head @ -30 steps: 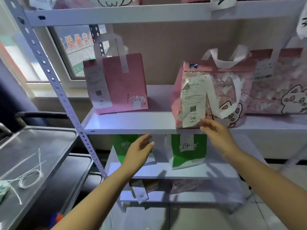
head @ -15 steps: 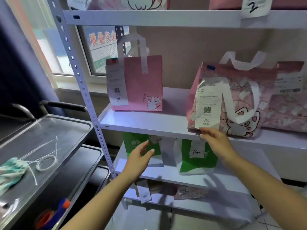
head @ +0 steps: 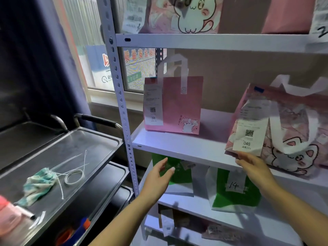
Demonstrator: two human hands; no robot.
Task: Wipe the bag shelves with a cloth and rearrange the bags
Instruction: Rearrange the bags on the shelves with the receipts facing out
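The shelf (head: 181,148) looks like painted metal, smooth with a slight sheen, and its perforated upright (head: 122,110) has the same pale coated finish. The pink bag (head: 179,107) looks like matt non-woven fabric with white cloth-type handles and a thin paper receipt (head: 153,105) stuck on it, and the cat-print bag (head: 291,137) seems a bit glossier, also with a paper slip (head: 249,137). Over on the side, the cart tray (head: 74,150) is brushed stainless steel, dull-shiny, with a crumpled, soft-looking teal-and-white cloth (head: 38,183) and some thin plastic-looking white ties (head: 74,174) on it.
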